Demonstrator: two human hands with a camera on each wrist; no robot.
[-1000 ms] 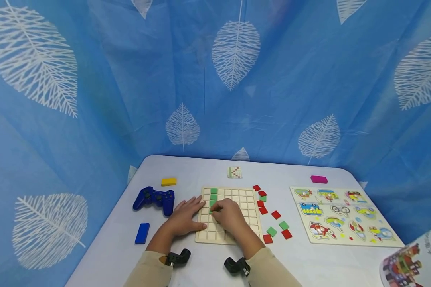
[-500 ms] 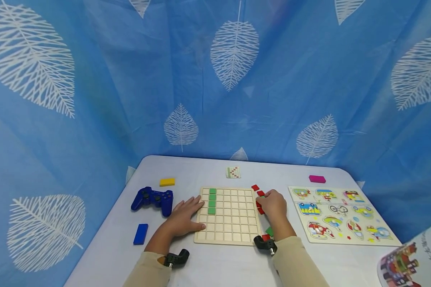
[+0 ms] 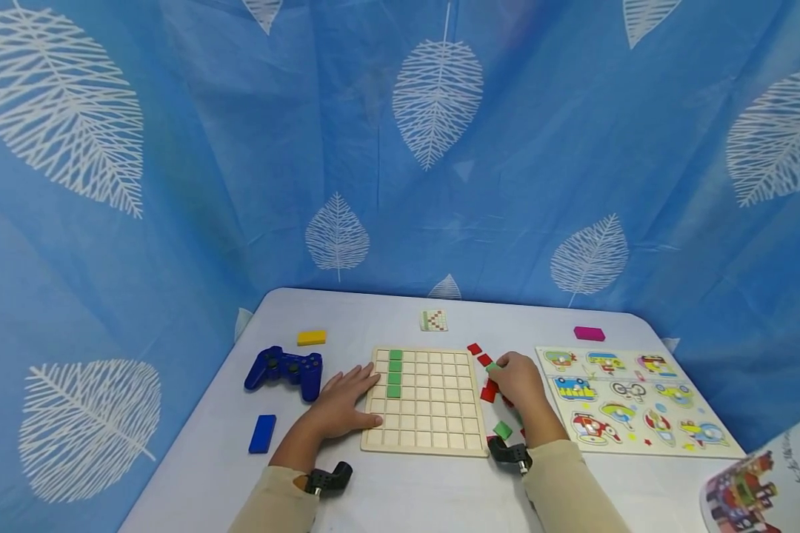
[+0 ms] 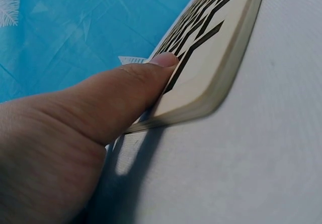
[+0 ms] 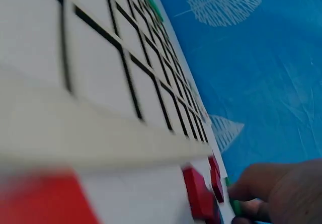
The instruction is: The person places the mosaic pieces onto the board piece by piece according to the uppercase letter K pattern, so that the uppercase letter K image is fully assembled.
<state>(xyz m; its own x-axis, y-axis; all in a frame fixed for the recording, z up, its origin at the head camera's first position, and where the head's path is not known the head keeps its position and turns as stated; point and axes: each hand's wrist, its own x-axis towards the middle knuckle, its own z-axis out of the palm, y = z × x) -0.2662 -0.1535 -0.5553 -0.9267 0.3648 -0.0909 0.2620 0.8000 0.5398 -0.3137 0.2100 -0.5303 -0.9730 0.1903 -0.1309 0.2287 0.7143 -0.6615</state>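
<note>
A wooden grid board (image 3: 433, 427) lies on the white table, with several green tiles (image 3: 394, 379) set in one column near its left side. My left hand (image 3: 340, 403) rests on the board's left edge, fingers spread; in the left wrist view the thumb (image 4: 133, 85) presses the corner by the grid. To the right of the board, my right hand (image 3: 520, 381) pinches a green square tile (image 5: 232, 200) between thumb and fingers, among red tiles (image 3: 489, 392). Part of that tile is hidden behind the fingers.
A pattern card (image 3: 434, 320) lies behind the board. On the left are a blue game controller (image 3: 285, 370), a yellow block (image 3: 311, 337) and a blue block (image 3: 262, 434). Rightward lie a vehicle puzzle board (image 3: 633, 403), a magenta block (image 3: 589, 334) and a printed cup (image 3: 767, 481).
My right hand has left the green column on the board and moved right to the loose tiles, where it now pinches a green one. The left hand stays put.
</note>
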